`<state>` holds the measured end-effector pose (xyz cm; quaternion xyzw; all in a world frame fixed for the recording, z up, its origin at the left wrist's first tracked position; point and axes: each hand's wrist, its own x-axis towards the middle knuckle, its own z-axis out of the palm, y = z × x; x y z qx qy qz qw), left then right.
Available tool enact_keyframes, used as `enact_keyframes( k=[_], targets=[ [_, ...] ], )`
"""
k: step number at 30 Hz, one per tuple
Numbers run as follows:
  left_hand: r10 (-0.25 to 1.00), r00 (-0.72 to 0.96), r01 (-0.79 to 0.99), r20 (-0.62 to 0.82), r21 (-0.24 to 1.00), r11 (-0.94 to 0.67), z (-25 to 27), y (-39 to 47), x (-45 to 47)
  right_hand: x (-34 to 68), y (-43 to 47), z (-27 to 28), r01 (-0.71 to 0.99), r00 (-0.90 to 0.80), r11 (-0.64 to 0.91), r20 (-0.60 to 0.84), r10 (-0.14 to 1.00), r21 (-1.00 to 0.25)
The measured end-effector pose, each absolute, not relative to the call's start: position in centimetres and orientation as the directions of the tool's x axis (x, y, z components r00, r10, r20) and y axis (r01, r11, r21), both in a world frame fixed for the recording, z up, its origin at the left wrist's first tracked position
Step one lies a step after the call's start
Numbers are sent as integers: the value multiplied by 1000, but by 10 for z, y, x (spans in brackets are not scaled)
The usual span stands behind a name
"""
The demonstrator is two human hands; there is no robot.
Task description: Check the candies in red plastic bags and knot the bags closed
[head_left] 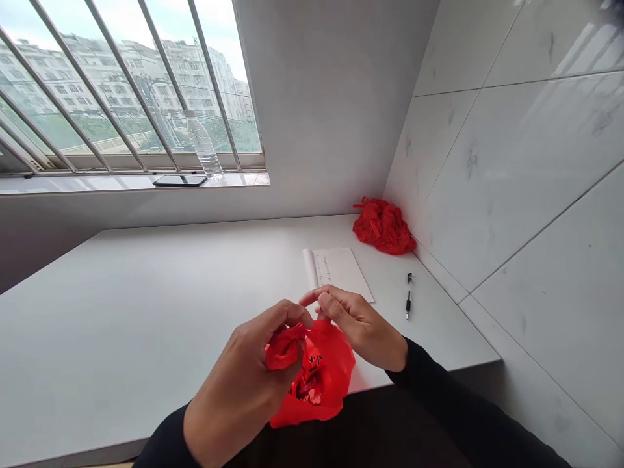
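A: What are the fingers doing?

B: Both hands are closed on a crumpled red plastic bag (314, 377), held above the near edge of the white table (146, 312). The left hand (244, 383) bunches a fold of it between thumb and fingers; the right hand (358, 325) pinches its top edge with its fingertips (312, 298).

A: Anything hidden?

B: The left palm covers part of the bag, and both wrists run into dark sleeves (453, 396) cut off at the bottom edge.

A: Is there print on it?

B: Black marks, too crumpled to read. The notebook (338, 273) just beyond the hands has lines of writing down its margin, too small to make out.

A: And around them?

B: Two small black pen pieces (408, 296) lie right of the notebook, and a heap of red bags (383, 226) sits in the corner against the tiled wall (526, 169). On the windowsill, a clear bottle (203, 146) stands beside a dark phone (179, 181), in front of the window bars.
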<state>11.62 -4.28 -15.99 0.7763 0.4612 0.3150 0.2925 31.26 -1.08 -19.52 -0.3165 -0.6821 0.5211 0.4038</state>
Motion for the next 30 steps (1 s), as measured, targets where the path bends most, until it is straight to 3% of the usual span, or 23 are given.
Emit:
enact_keyframes(
  k=[3, 5, 7, 10, 18, 23, 27, 30],
  targets=[
    [814, 320, 656, 486, 506, -560, -175, -41, 112, 311, -3, -205, -15, -553, 175, 153, 819, -985],
    [740, 344, 669, 578, 402, -625, -184, -38, 109, 311, -1, -210, -43, -663, 113, 113, 740, -993],
    [674, 411, 667, 614, 301, -681, -189, -34, 106, 311, 0, -213, -66, -698, 113, 127, 705, -991],
    [643, 498, 682, 582, 196, -705, -191, -30, 100, 310, -2, -213, -42, -591, 218, 200, 781, -975],
    [766, 496, 776, 408, 187, -603, -204, -45, 73, 324, -15, -213, 269, -252, 416, 353, 901, -869],
    [838, 445, 865, 317, 92, -494, -235, -53, 20, 353, -10, -257, 484, -152, 366, 335, 930, -795],
    [898, 305, 907, 318, 192, -376, -239, -54, 24, 353, -12, -270, 468, -84, 306, 304, 949, -829],
    [856, 382, 852, 350, 225, -472, -236, -52, 54, 330, -27, -263, 345, -55, 371, 376, 925, -862]
  ],
)
